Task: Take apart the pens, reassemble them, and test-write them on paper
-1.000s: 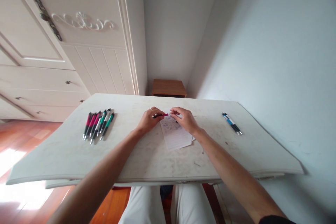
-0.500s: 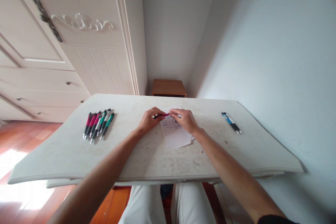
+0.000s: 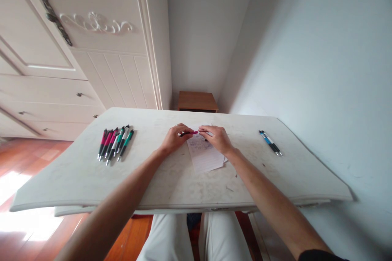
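Over the table's middle, my left hand (image 3: 175, 138) is closed around a pink and black pen (image 3: 193, 132), held nearly level. My right hand (image 3: 217, 138) pinches at the pen's right end with thumb and fingers. The fingers partly cover that end, so I cannot tell whether a part has come off it. Beneath both hands lies a lined sheet of paper (image 3: 206, 159) with handwriting on its upper part. A small dark piece shows under the right fingers, too small to name.
Several pens (image 3: 114, 144) in pink, green and white with black grips lie grouped on the table's left. Two pens (image 3: 270, 142), one blue, lie on the right. Beyond the white table (image 3: 165, 187) are a small brown cabinet (image 3: 197, 101), a white wardrobe (image 3: 122, 49) and a wall (image 3: 321, 69).
Both hands stay in nearly the same place on the pen, with only a slight shift of the fingers. The view has tipped very slightly.
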{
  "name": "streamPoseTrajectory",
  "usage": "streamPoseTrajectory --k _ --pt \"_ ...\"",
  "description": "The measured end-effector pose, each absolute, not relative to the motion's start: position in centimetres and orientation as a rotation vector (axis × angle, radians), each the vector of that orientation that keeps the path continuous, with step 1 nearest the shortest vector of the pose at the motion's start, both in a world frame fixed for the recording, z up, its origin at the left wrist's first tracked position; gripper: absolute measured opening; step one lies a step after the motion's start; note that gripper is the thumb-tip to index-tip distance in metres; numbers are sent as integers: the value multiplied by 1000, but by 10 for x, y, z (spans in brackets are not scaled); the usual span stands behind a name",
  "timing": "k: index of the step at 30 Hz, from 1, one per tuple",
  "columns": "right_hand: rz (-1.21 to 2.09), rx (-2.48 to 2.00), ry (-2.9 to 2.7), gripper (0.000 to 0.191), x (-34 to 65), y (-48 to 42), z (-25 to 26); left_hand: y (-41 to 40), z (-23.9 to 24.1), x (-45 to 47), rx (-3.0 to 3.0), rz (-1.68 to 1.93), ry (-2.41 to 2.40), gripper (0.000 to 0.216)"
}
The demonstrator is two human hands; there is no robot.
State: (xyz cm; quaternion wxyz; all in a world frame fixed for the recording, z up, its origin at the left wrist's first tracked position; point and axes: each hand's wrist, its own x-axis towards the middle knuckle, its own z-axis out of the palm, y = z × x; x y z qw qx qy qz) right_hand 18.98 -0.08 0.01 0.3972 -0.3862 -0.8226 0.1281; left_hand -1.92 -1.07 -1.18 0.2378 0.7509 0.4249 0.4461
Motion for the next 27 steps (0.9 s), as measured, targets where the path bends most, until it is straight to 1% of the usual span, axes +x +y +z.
streamPoseTrajectory --k 6,11,16,23,27 --pt "260 -1038 -2056 22 215 13 7 -12 -7 -21 2012 1280 1181 16" --pt "249 -1207 -2218 12 237 20 10 -10 -9 -22 2074 1284 1220 12" --pt "296 -1283 -2355 10 253 24 12 -8 -15 -26 2205 1210 1306 13" --pt "417 -1345 -2420 6 264 26 11 -5 -19 -30 2277 1158 1300 16" --pt "438 -1343 -2410 7 262 29 6 -4 -20 -30 2275 1138 1307 17"
